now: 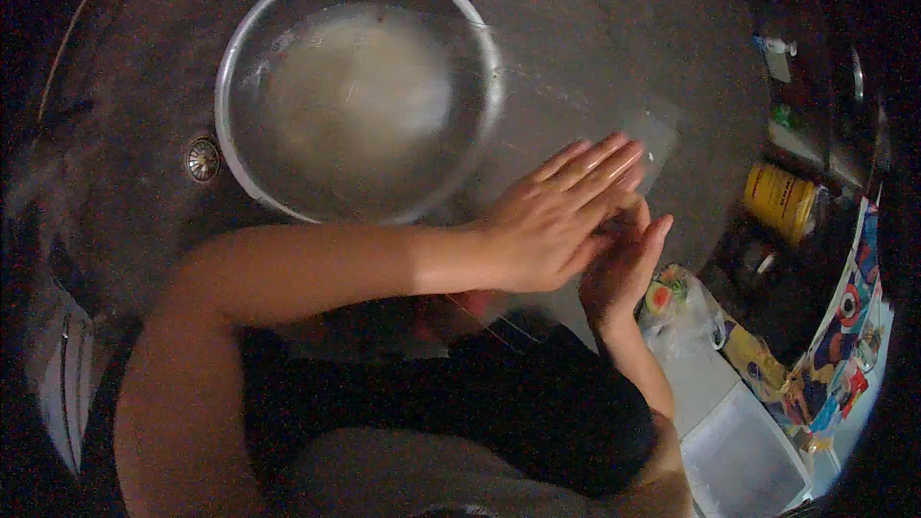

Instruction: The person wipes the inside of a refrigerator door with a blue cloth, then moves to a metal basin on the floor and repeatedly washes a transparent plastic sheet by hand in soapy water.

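Observation:
My left hand (554, 223) reaches across from the left, its wet-looking fingers stretched out and its back turned up. It lies against my right hand (622, 266), which is partly hidden beneath it, with a thumb or finger sticking out at the side. No object shows in either hand, but the space between the palms is hidden. Up and to the left stands a large round basin (229, 79) with a shiny rim. Cloudy, pale liquid (352, 93) appears to lie in it. Beyond my fingertips a pale, roughly square patch (660, 133) shows on the grey floor.
A round metal floor drain (203, 158) sits left of the basin. On the right are a yellow tub (781, 201) bearing writing, a clear plastic bag (683, 320) with a printed fruit pattern, a whitish box (745, 457), and a brightly patterned sheet (849, 309).

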The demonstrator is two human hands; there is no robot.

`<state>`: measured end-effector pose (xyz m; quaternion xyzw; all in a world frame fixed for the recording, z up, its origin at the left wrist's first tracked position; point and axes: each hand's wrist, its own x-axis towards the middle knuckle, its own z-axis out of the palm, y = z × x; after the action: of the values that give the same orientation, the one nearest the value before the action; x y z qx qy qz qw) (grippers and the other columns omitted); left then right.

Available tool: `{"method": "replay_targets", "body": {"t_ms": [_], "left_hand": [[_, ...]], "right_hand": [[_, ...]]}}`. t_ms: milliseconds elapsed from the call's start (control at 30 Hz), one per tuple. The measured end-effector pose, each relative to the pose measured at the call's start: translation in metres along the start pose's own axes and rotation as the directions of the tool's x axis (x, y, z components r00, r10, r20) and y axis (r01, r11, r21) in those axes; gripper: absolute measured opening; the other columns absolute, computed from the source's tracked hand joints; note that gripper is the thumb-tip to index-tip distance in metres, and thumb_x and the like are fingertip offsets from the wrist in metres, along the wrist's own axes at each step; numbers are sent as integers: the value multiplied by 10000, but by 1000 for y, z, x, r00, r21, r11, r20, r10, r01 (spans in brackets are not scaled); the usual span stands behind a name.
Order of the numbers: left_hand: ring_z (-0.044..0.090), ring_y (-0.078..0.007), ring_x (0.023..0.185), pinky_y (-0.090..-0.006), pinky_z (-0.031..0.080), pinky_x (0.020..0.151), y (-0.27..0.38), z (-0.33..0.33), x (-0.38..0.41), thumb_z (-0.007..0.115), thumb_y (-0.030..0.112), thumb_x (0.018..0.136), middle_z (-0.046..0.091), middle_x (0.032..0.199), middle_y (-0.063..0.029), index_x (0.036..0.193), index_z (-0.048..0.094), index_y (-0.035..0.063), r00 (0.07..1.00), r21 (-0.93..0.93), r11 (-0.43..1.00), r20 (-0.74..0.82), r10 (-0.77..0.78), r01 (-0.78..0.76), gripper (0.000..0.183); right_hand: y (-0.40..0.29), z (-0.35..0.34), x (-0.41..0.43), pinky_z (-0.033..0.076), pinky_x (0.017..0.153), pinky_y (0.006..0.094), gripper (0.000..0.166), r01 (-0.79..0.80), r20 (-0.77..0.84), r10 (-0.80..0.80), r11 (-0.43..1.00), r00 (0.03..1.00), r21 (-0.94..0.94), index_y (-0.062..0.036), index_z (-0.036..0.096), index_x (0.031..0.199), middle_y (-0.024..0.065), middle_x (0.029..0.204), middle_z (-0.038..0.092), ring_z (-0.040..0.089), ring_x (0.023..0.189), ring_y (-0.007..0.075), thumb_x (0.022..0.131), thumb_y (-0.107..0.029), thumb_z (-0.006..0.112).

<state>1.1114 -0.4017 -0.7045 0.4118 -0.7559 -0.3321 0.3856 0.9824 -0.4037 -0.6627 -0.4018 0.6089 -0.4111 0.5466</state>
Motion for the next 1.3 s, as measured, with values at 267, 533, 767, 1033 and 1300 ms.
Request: {"method": "replay_targets", "body": {"t_ms": [267,533,767,1033,1300], "left_hand": [[147,-384,1394,-494,154,1121,-16,0,36,494,182,859,150,1505,-218,1421,207,-41,974,-28,998,-216,-62,57,669],[126,-329,1411,-438,103,1142,-1,14,-13,469,301,863,189,1499,-214,1392,269,-80,995,-27,998,82,62,-60,682],[137,-341,1407,-452,111,1140,-22,9,38,519,279,827,195,1497,-209,1404,250,-61,988,27,999,-152,-16,20,722],[219,-317,1386,-434,143,1131,-22,16,38,451,324,881,272,1470,-200,1366,342,-45,955,45,999,-296,18,-5,619],[140,-319,1410,-450,115,1137,-29,12,-73,598,336,794,178,1509,-187,1413,273,-11,985,-3,999,165,47,-47,780]], "right_hand": [[4,-8,2,369,913,314,720,-14,36,15,999,999,-43,-8,544,1111,75,1042,593,528,1016,207,933,-615,199],[-1,12,9,301,1031,348,726,-98,-3,101,964,995,247,-8,478,1246,126,1269,517,453,1207,239,934,-602,204],[14,-34,15,303,1038,353,720,-123,235,83,980,968,158,1,475,1252,121,1284,514,455,1212,242,934,-591,217],[4,0,10,278,1055,355,762,-98,-10,100,989,995,106,7,437,1310,121,1324,486,420,1251,246,924,-610,212],[7,-10,13,434,705,342,699,-111,45,114,992,992,-65,-25,544,1098,49,890,565,532,792,177,916,-626,237]]}}
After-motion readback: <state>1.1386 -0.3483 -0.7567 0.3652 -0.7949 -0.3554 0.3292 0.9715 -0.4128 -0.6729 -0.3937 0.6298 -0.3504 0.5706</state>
